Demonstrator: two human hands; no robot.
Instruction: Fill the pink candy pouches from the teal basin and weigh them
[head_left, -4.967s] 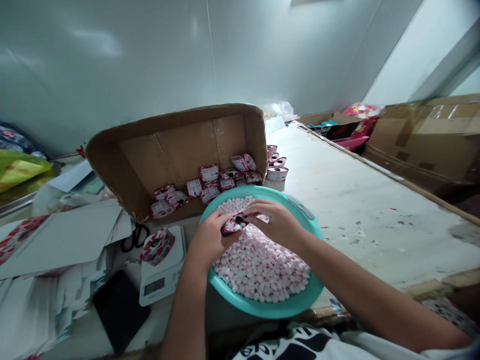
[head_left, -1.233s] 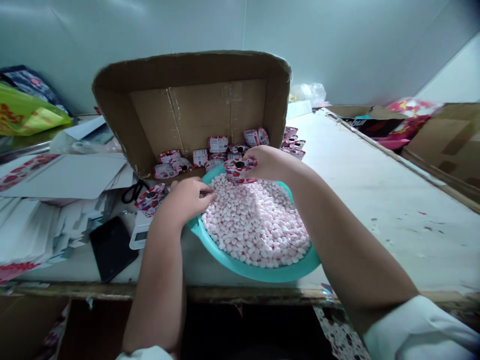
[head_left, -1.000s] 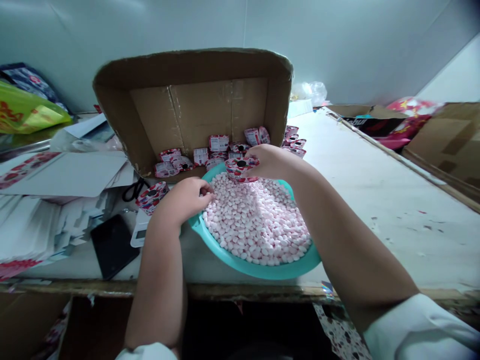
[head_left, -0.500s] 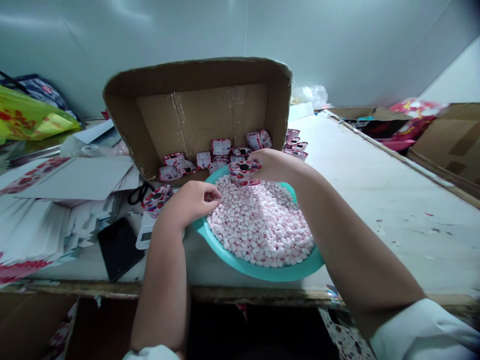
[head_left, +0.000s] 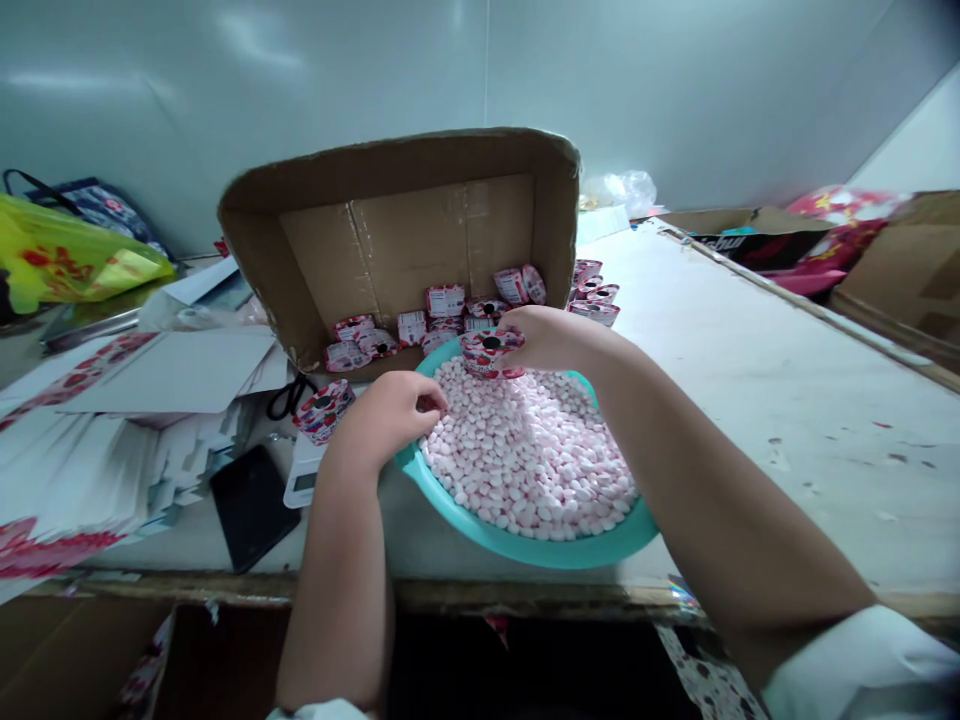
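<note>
A turquoise basin (head_left: 525,552) is heaped with small pale-pink candies (head_left: 525,460). Over its far side, my right hand (head_left: 551,335) grips a small red-and-white printed candy box (head_left: 480,357) with a dark round hole in its top. My left hand (head_left: 394,408) rests at the basin's left rim, thumb and fingers curled together at the candies; anything inside them is hidden. Just left of that hand, a similar printed box (head_left: 322,412) stands by a white digital scale (head_left: 301,480), partly covered by my forearm.
Behind the basin, a cardboard carton (head_left: 409,240) lies on its side with several printed boxes (head_left: 444,300) inside. More boxes (head_left: 594,312) sit right of it. Flat white cardboard (head_left: 90,460), black scissors (head_left: 291,397) and a black phone-like slab (head_left: 253,507) lie on the left.
The whole view has shifted slightly down and right. My left hand's thumb and fingers have curled closer together at the candies. My right hand keeps the candy box over the basin.
</note>
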